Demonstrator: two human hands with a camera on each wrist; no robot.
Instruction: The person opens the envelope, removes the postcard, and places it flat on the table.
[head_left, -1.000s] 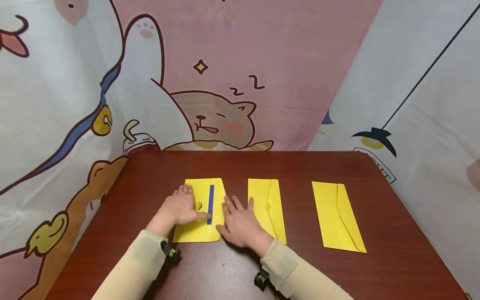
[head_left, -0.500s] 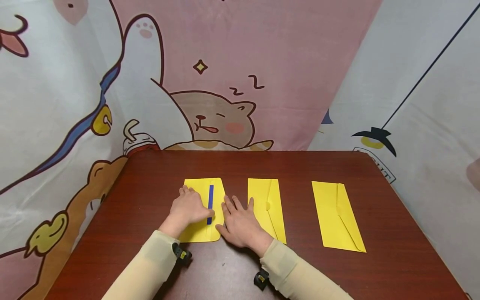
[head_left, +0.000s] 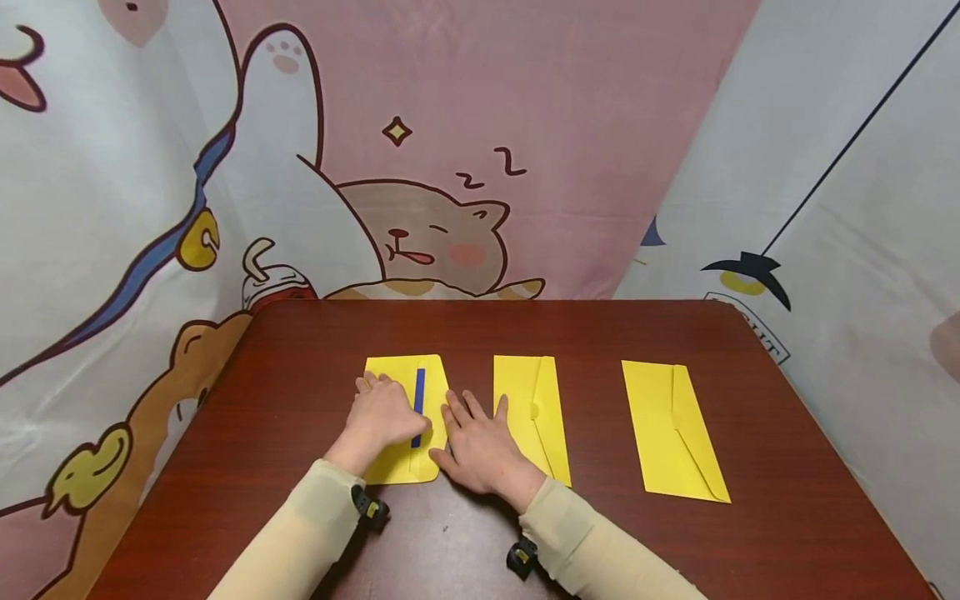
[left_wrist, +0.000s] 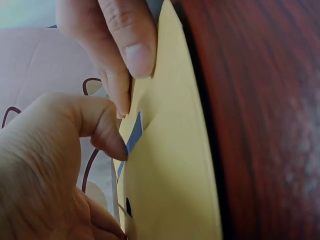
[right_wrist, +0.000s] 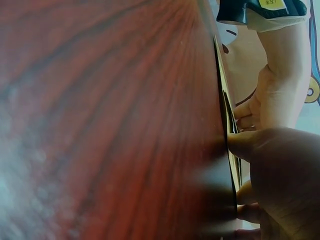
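A yellow envelope lies at the left of the row with its flap spread to the right, and a narrow blue strip shows along the fold. My left hand is over its left part, fingers toward the far edge, covering much of the paper. In the left wrist view, the bent thumb touches the paper at the blue strip, near a small dark slit. My right hand rests with spread fingers at the flap's right edge, its outer side over the edge of the middle yellow envelope.
Another yellow envelope, closed, lies farther right. All three are on a dark red-brown table with rounded far corners. Behind it hangs a cartoon-printed cloth. Each wrist wears a small black camera strap.
My left hand has slid right over the left envelope, hiding the small half-round slit, and its thumb now reaches across the blue strip. My right hand stays in place.
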